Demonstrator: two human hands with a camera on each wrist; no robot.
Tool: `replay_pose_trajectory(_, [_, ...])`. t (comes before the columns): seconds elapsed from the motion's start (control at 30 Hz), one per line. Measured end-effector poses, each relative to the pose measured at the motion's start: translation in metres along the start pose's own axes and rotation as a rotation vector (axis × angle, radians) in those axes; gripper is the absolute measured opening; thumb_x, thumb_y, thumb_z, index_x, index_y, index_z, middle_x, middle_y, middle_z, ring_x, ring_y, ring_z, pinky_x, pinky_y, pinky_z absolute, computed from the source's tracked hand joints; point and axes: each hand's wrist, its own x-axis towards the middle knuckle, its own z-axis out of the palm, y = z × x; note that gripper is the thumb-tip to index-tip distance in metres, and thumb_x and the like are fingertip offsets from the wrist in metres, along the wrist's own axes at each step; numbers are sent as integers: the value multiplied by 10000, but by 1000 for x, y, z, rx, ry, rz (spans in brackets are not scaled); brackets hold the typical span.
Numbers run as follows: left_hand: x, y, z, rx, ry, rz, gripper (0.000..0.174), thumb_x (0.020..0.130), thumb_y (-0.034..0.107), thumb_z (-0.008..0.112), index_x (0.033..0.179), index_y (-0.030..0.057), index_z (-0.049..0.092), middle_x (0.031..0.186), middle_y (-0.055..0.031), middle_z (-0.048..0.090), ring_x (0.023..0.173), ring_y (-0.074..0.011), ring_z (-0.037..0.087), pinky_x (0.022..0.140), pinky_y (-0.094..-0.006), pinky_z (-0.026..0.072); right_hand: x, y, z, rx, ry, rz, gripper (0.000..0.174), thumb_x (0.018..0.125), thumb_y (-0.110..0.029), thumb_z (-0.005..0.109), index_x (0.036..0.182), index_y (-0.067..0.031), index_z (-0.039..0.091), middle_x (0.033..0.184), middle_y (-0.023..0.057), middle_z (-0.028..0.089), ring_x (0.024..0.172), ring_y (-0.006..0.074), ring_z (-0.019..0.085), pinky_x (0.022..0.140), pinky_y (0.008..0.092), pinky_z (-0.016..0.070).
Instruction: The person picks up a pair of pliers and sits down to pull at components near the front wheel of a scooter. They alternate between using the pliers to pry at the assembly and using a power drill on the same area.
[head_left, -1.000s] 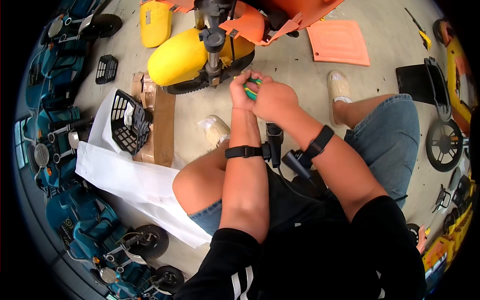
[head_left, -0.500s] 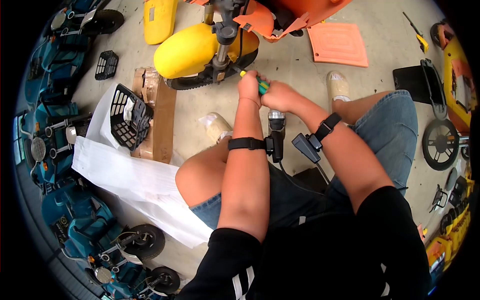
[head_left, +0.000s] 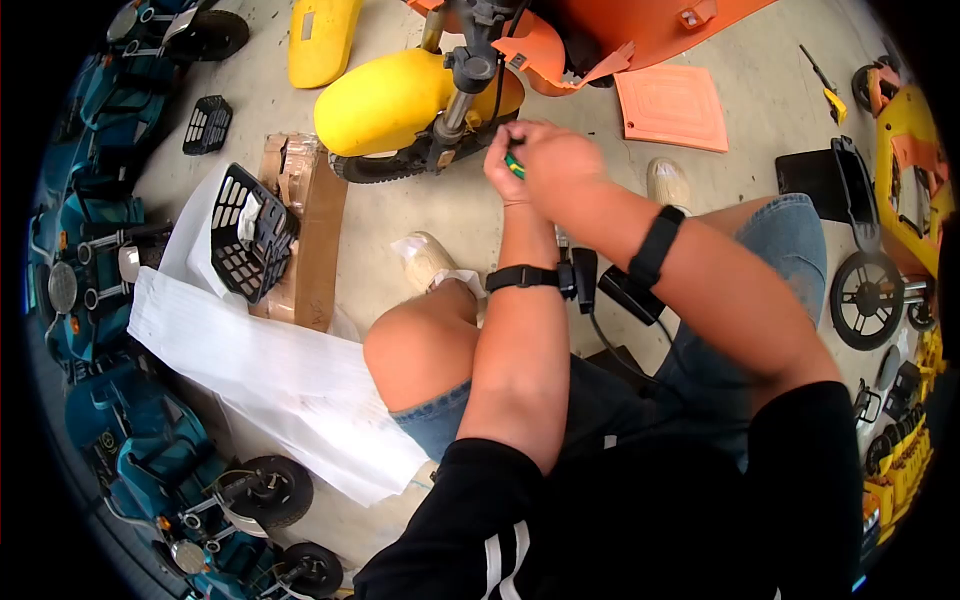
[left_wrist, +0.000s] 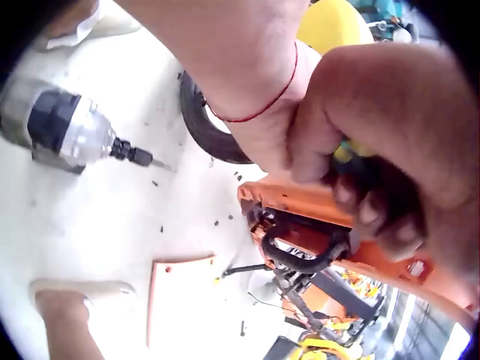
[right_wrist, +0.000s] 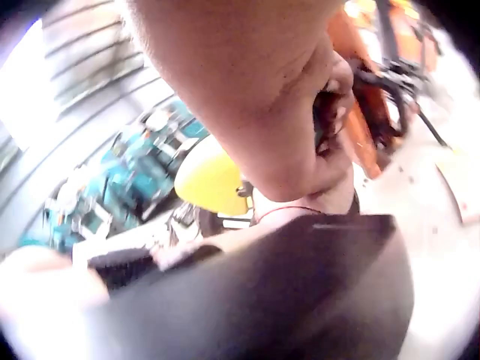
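Mostly hidden, a green tool (head_left: 515, 166) gripped by our left hand (head_left: 498, 167) and right hand (head_left: 562, 160), its full shape lost to us, orange panel (head_left: 640, 35) cut off above.

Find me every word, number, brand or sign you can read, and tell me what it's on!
No text can be read in any view.
Long brown cardboard box: faint dark marks near its lower end, too small and blurred to read.
Teal scooter with a black panel: a small pale mark on the panel, too blurred to read.
Held green-and-yellow handle: mostly covered; no lettering shows.
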Motion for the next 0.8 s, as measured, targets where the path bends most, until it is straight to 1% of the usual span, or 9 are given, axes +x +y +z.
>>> replay_pose_trajectory(0.07, [-1, 11, -2, 441, 192, -105, 168, 891, 174, 514, 804, 32, 535, 777, -70, 568, 745, -247, 560, 761, -402, 486, -25, 20, -1, 366, -80, 6, 204, 816, -150, 559, 985, -40, 588, 823, 80, 594, 547, 154, 487, 407, 338, 345])
replay_pose_trajectory(0.17, [-9, 28, 15, 1440, 484, -182, 262, 869, 221, 486, 901, -8, 609, 932, -140, 617, 841, -294, 610, 762, -431, 503, -25, 26, 60, 1682, -1005, 384, 81, 798, -157, 538, 852, -97, 526, 763, 28, 521, 553, 107, 432, 421, 262, 290])
replay_pose_trajectory(0.23, [-18, 33, 41, 2222, 659, -191, 411, 848, 272, 466, 998, -44, 683, 1105, -222, 669, 971, -342, 666, 792, -441, 514, -48, -3, 59, 2186, -934, 616, 56, 767, -130, 529, 770, -103, 481, 686, -1, 423, 506, 88, 331, 421, 224, 214])
replay_pose_trajectory(0.27, [-22, 36, 56, 2308, 588, -322, 485, 841, 312, 449, 1104, -30, 673, 1221, -280, 588, 1109, -334, 623, 857, -415, 506, -54, -13, 49, 2302, -876, 750, 70, 770, -127, 528, 739, -107, 468, 677, -7, 406, 496, 87, 314, 411, 227, 211])
replay_pose_trajectory(0.37, [-7, 39, 24, 2147, 478, -244, 418, 845, 268, 460, 1005, -53, 674, 1087, -237, 668, 953, -346, 668, 810, -428, 514, -39, 6, 45, 1887, -937, 501, 50, 771, -132, 524, 776, -87, 505, 684, -2, 427, 495, 107, 317, 410, 260, 214])
replay_pose_trajectory(0.4, [-10, 33, 15, 1385, 549, -249, 285, 845, 215, 495, 883, -35, 625, 902, -171, 662, 825, -305, 634, 787, -423, 510, -30, 20, 31, 1314, -818, 387, 200, 793, -163, 565, 950, -47, 607, 851, 52, 577, 630, 156, 538, 466, 288, 391])
replay_pose_trajectory(0.5, [0, 21, -20, 474, 99, -130, 136, 840, 164, 537, 804, 35, 557, 804, -90, 585, 743, -252, 553, 799, -392, 490, -22, 13, -17, 309, -343, 18, 387, 789, -201, 623, 1144, -47, 634, 1088, 139, 634, 920, 223, 658, 687, 337, 537])
replay_pose_trajectory(0.63, [-15, 11, -4, 54, -17, -160, 148, 851, 168, 544, 820, 24, 549, 836, -103, 601, 825, -236, 576, 865, -394, 487, -14, -7, -5, 196, -312, 226, 493, 790, -245, 608, 1226, -15, 596, 1255, 189, 585, 1120, 263, 617, 886, 356, 521])
replay_pose_trajectory(0.8, [-8, 13, -15, 624, 323, -174, 141, 859, 80, 511, 960, -19, 504, 976, -168, 603, 981, -331, 616, 897, -446, 513, -22, 32, 14, 582, -546, 162, 550, 775, -227, 566, 1226, 86, 541, 1251, 243, 570, 1099, 328, 614, 889, 388, 510])
